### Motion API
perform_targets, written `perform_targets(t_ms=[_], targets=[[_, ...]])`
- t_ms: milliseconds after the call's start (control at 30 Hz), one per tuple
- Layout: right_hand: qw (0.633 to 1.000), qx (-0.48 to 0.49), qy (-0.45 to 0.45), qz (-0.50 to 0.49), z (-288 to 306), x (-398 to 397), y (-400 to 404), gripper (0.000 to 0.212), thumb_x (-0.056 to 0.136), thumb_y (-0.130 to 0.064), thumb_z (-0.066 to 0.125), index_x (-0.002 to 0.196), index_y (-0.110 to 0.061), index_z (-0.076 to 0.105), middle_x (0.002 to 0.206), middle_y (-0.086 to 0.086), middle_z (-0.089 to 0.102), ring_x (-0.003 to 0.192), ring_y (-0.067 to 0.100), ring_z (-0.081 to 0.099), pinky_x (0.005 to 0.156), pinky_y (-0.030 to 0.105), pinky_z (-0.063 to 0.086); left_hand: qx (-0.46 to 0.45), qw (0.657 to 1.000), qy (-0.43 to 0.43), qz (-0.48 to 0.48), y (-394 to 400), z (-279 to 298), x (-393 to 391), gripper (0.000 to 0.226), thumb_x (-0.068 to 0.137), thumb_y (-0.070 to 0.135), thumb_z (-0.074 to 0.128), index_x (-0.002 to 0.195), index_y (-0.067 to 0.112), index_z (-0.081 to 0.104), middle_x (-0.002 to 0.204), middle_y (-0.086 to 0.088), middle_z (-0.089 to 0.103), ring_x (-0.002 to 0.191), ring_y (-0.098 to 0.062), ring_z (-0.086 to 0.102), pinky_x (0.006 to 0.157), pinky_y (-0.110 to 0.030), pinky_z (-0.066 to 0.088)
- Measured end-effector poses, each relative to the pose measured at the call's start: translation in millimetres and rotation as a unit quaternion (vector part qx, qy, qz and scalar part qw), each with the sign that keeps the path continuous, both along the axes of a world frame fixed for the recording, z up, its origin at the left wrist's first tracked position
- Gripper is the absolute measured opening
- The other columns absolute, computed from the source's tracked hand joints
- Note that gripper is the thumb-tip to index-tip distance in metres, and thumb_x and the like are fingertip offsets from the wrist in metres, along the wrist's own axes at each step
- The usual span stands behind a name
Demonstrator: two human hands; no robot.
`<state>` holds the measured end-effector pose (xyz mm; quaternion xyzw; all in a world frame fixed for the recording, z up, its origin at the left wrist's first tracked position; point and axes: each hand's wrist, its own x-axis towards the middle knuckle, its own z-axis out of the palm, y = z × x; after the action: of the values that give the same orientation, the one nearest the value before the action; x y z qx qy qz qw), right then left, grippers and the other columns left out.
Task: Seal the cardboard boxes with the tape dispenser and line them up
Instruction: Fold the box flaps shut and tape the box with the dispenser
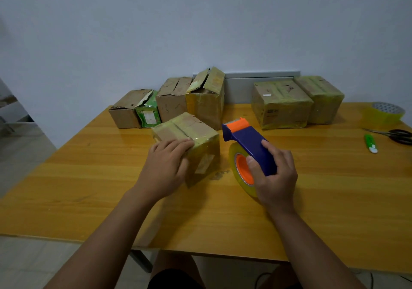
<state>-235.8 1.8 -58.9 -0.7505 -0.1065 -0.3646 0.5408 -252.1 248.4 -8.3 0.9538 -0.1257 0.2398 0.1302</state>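
Note:
A small taped cardboard box [191, 132] stands on the wooden table [89, 177] just left of centre. My left hand [166, 166] lies flat against its near side, fingers reaching over the top edge. My right hand [273, 177] grips a blue and orange tape dispenser [247, 141] with a roll of clear tape, held just right of the box and apart from it. Along the back left stand several unsealed boxes [174, 101], one with raised flaps [208, 97]. Two taped boxes [281, 103] stand side by side at the back right.
A spare roll of clear tape [382, 115] sits at the far right, with black scissors [394, 135] and a green utility knife [371, 143] in front of it. A green-printed box [148, 110] is among the left row. The wall is close behind the boxes.

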Motion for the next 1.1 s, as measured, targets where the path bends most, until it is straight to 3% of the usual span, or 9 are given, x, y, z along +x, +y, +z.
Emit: perform_targets(t_ms=[100, 233, 400, 567, 700, 933, 1100], targets=[[1.0, 0.002, 0.001, -0.007, -0.4, 0.3, 0.3, 0.06, 0.082, -0.048, 0.063, 0.13, -0.012, 0.057, 0.113, 0.001, 0.048, 0.099, -0.009, 0.05, 0.068, 0.005, 0.046, -0.001, 1.0, 0.018, 0.003, 5.9, -1.4, -0.1, 0.051, 0.092, 0.042, 0.033, 0.134, 0.023, 0.052, 0.138, 0.004, 0.053, 0.133, -0.018, 0.039, 0.103, -0.041, 0.037], [1.0, 0.004, 0.0, -0.009, -0.3, 1.2, -0.2, 0.06, 0.081, -0.048, 0.063, 0.128, -0.011, 0.058, 0.113, 0.002, 0.049, 0.099, -0.008, 0.051, 0.068, 0.004, 0.046, 0.062, 0.997, -0.009, 0.041, -4.6, -1.2, 5.5, 0.047, 0.096, 0.045, 0.048, 0.14, 0.028, 0.049, 0.129, 0.001, 0.055, 0.118, -0.023, 0.043, 0.086, -0.036, 0.046], [1.0, 0.005, 0.009, -0.012, 1.5, 1.9, -0.8, 0.06, 0.081, -0.051, 0.061, 0.129, -0.014, 0.058, 0.111, 0.001, 0.05, 0.094, -0.005, 0.053, 0.067, 0.006, 0.046, 0.024, 0.999, 0.016, 0.042, -9.9, 4.0, 15.2, 0.038, 0.097, 0.031, 0.053, 0.135, 0.029, 0.054, 0.125, 0.005, 0.054, 0.115, -0.018, 0.041, 0.075, -0.03, 0.047], [0.999, 0.004, 0.031, -0.018, 6.9, 2.8, -0.5, 0.065, 0.079, -0.055, 0.059, 0.129, -0.014, 0.059, 0.111, -0.001, 0.051, 0.09, 0.001, 0.053, 0.067, 0.005, 0.045, -0.01, 1.0, 0.023, 0.013, -3.5, 3.1, 13.1, 0.037, 0.097, 0.026, 0.052, 0.134, 0.029, 0.055, 0.128, 0.008, 0.055, 0.118, -0.015, 0.043, 0.076, -0.031, 0.049], [0.996, 0.061, 0.057, -0.019, 14.0, 5.2, -8.0, 0.068, 0.074, -0.059, 0.06, 0.126, -0.016, 0.061, 0.112, -0.001, 0.054, 0.091, 0.006, 0.057, 0.067, 0.007, 0.046, -0.027, 0.999, 0.032, -0.019, -6.9, 4.4, 8.9, 0.037, 0.096, 0.024, 0.054, 0.133, 0.03, 0.055, 0.126, 0.013, 0.053, 0.114, -0.01, 0.042, 0.073, -0.025, 0.043], [0.991, 0.072, 0.06, -0.098, 22.7, 0.2, -41.0, 0.047, 0.082, -0.025, 0.078, 0.124, -0.01, 0.063, 0.11, 0.007, 0.055, 0.09, 0.017, 0.055, 0.065, -0.001, 0.039, -0.022, 0.997, 0.025, -0.069, -21.7, 4.3, 8.3, 0.038, 0.096, 0.022, 0.056, 0.134, 0.027, 0.056, 0.131, 0.012, 0.053, 0.13, -0.016, 0.041, 0.087, -0.033, 0.048], [0.989, 0.069, 0.047, -0.119, 25.5, -3.8, -57.9, 0.058, 0.077, -0.044, 0.069, 0.127, -0.015, 0.062, 0.111, -0.001, 0.051, 0.092, 0.012, 0.055, 0.063, 0.003, 0.042, -0.022, 0.991, 0.003, -0.129, -51.5, 3.1, 21.2, 0.037, 0.095, 0.017, 0.058, 0.132, 0.021, 0.059, 0.127, 0.007, 0.055, 0.118, -0.015, 0.049, 0.081, -0.023, 0.044]])
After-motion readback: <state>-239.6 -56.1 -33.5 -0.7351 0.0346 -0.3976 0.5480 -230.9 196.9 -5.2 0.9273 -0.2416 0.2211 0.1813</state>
